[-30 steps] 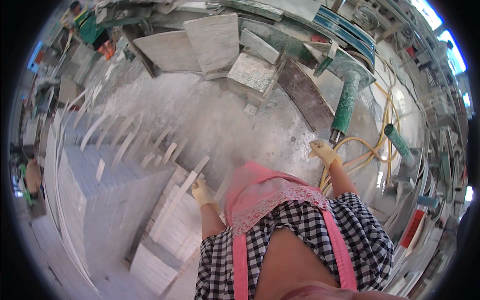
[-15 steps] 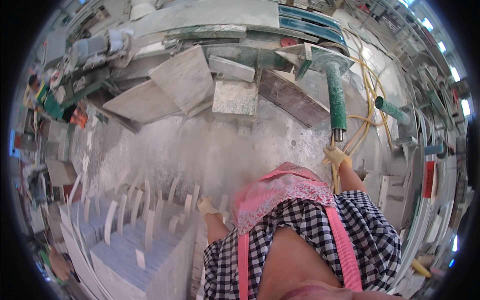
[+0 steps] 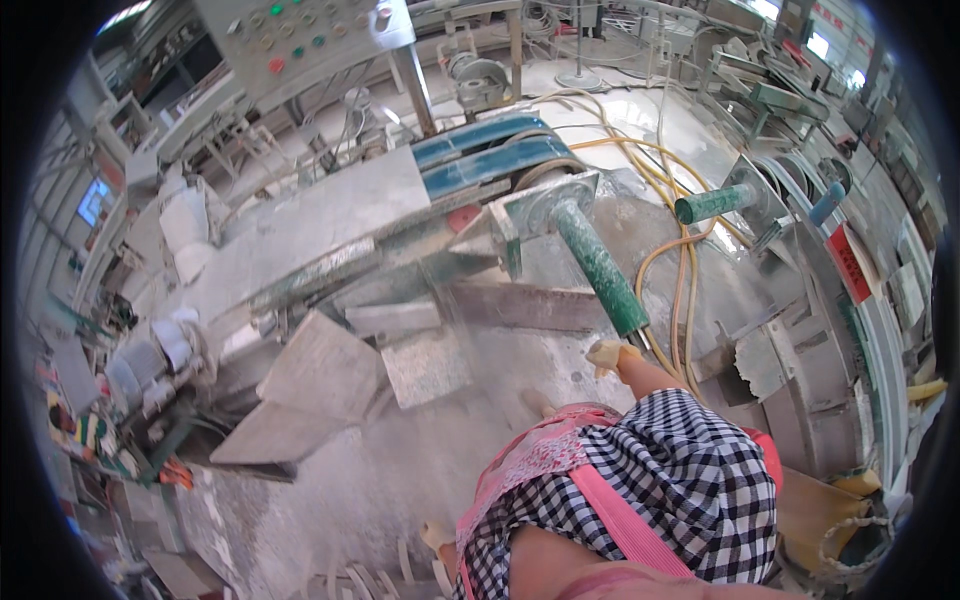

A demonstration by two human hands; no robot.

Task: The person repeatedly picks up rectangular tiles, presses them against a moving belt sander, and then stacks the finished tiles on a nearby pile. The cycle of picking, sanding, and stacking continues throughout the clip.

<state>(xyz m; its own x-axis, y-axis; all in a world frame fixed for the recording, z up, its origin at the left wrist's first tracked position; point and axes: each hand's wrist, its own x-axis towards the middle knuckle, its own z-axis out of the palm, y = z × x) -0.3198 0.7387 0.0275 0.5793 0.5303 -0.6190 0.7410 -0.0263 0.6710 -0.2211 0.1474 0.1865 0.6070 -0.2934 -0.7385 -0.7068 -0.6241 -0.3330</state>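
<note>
My right hand (image 3: pixel 612 356), in a pale yellowish glove, hangs just below the free end of a worn green cylinder (image 3: pixel 600 268). It looks apart from the cylinder, with nothing visible in it and its fingers loosely spread. Low in the view, my left hand (image 3: pixel 434 536) wears a similar glove and hangs beside my pink apron (image 3: pixel 500 475). It is small and blurred, so its fingers cannot be made out. Near it, several pale curved strips (image 3: pixel 405 562) stick up at the bottom edge.
Ahead stands a long machine bed with blue belts (image 3: pixel 490 155) and a button panel (image 3: pixel 300 45). Dusty boards (image 3: pixel 318 365) lean against its base. Yellow hoses (image 3: pixel 685 290) trail across the floor to the right. A second green cylinder (image 3: pixel 715 203) juts out there.
My view has turned and lifted toward the machine, bringing the button panel in. The stacked slabs at lower left have mostly left view. Both hands still hang at my sides.
</note>
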